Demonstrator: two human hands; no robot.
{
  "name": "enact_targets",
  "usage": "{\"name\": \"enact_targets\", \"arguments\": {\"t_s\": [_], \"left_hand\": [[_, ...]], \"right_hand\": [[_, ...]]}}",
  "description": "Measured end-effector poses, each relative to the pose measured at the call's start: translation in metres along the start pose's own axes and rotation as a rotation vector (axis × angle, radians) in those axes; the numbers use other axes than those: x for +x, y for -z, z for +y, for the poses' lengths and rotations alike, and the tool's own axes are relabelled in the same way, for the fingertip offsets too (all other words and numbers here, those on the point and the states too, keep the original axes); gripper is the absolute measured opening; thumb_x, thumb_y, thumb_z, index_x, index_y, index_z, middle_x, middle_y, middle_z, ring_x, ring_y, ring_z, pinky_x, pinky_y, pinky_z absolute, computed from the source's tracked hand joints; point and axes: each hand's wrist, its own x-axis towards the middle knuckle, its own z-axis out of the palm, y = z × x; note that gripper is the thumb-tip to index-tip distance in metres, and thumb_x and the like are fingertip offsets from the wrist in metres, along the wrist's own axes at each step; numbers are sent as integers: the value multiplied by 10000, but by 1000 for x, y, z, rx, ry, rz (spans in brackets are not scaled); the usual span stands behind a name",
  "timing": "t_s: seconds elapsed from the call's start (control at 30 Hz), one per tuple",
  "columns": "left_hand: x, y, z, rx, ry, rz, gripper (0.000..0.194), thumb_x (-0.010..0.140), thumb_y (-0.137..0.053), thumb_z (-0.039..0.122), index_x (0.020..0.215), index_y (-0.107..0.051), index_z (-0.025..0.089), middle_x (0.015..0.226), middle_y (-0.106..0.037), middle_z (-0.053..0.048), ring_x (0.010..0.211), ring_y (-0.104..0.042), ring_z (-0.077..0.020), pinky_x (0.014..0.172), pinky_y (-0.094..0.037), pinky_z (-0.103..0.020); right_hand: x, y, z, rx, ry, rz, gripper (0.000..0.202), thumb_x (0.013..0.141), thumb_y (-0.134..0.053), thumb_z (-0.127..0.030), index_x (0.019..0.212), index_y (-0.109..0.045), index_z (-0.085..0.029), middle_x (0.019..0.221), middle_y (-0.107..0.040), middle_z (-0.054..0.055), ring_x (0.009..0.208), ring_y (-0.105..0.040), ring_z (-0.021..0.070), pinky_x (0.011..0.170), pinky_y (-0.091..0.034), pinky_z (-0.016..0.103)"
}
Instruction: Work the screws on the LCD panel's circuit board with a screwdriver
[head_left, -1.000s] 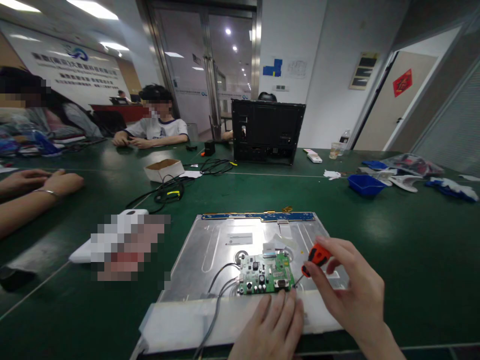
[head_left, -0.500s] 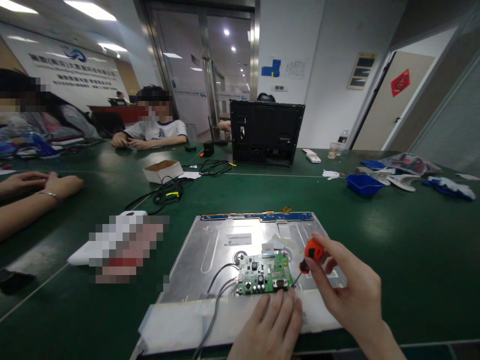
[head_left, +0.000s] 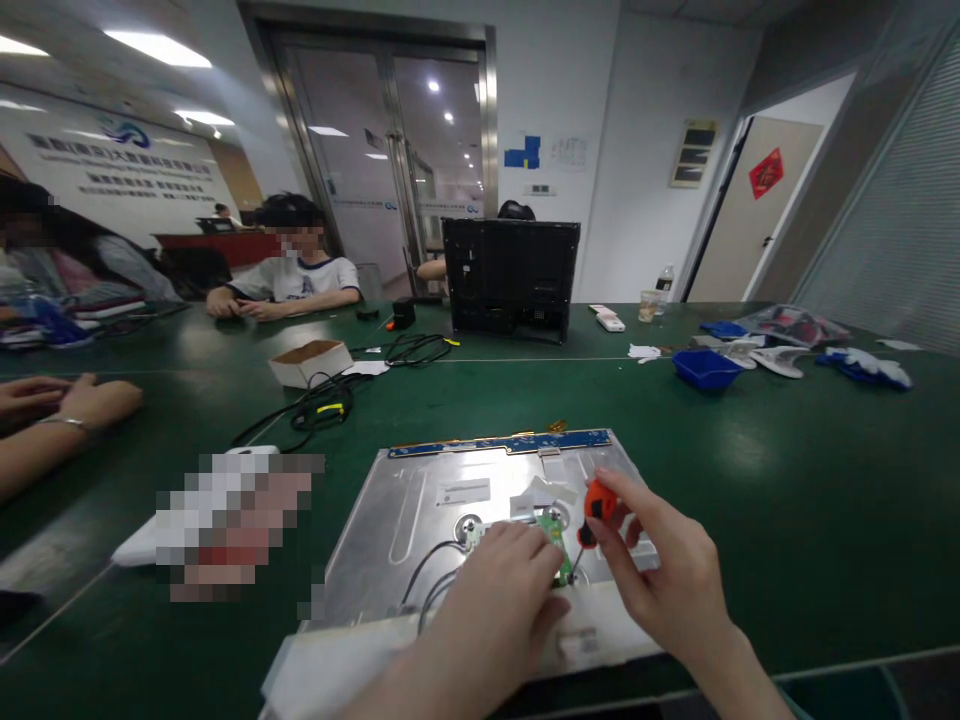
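Observation:
A short orange-and-black screwdriver is pinched between the thumb and fingers of my right hand. Its thin shaft slants down to the lower right corner of a green circuit board. My left hand lies across that board with bent fingers, its fingertips and thumb around the right edge, hiding most of the board. Beneath both is a silver metal display panel, with a blue circuit strip along the far edge and a whitish film along the near edge. Dark cables leave the board's left side.
Left of the panel lies a white object, partly blurred out. Beyond are coiled black cables, an open small box and a black monitor housing. A blue tray sits at right. Other people sit across and at left.
My left hand has moved up from the film onto the circuit board, covering it. My right hand still holds the screwdriver at the board's corner, now more upright. The view has shifted slightly.

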Motion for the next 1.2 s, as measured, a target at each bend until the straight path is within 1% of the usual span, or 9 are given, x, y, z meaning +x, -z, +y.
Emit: {"name": "enact_targets", "arguments": {"t_s": [0.1,0.17,0.27,0.4,0.57,0.63,0.77,0.93,1.2], "left_hand": [[24,2,-10,-7,-59,-108,124,848,-673,158,966,-647,186,1010,-694,-64,963,-640,-255,886,-491,-392],[36,-5,-13,2,-108,-141,121,848,-670,170,967,-656,183,985,-694,-65,969,-644,-257,907,-474,-399],[43,-15,-13,1,-157,-164,79,844,-661,179,923,-664,184,954,-694,-66,964,-645,-259,905,-460,-394],[40,-22,-14,-13,-202,-142,36,876,-622,172,890,-653,184,960,-693,-66,965,-641,-249,923,-439,-391],[35,-31,-22,-8,-216,-56,126,915,-568,147,1007,-645,184,1031,-697,-70,1007,-631,-245,975,-417,-416],[35,-32,-23,-13,-224,-36,154,922,-550,139,1040,-639,182,1041,-697,-73,1007,-630,-245,982,-415,-425],[33,-27,-23,-20,-233,-64,125,897,-581,166,1009,-632,185,1044,-693,-70,1011,-626,-251,997,-406,-439],[32,-17,-21,-26,-238,-121,141,848,-602,169,986,-620,192,1034,-676,-63,996,-614,-247,1002,-402,-433],[32,-21,-23,-2,-242,-106,87,887,-559,171,949,-618,190,995,-670,-67,971,-612,-245,1000,-398,-435]], "right_hand": [[0,0,0,17,3,10,352,957,-546,-157,1307,-540,-189,914,-730,54,620,-656,142,592,-597,254],[0,0,0,20,1,17,355,953,-542,-153,1306,-542,-192,933,-735,63,642,-673,151,616,-609,268],[0,0,0,29,-3,18,366,949,-528,-146,1312,-536,-194,969,-741,77,672,-692,160,627,-614,274],[2,-1,-1,59,-5,13,376,944,-515,-135,1316,-526,-188,995,-740,86,703,-704,163,641,-616,275],[2,-3,-2,41,-13,-1,374,932,-560,-151,1299,-553,-224,1041,-727,86,749,-710,171,628,-612,270],[2,-4,-2,21,-27,9,360,932,-599,-173,1285,-567,-230,1015,-717,78,752,-704,170,609,-605,260],[0,-4,-1,16,-29,-7,362,954,-572,-158,1308,-551,-230,948,-707,58,727,-685,161,591,-591,249],[0,-2,-1,20,-42,-31,402,959,-535,-149,1355,-511,-214,971,-711,67,748,-683,167,649,-611,279],[1,0,0,43,-18,-44,450,935,-524,-129,1376,-489,-208,1036,-719,88,762,-700,171,651,-616,284]]}}
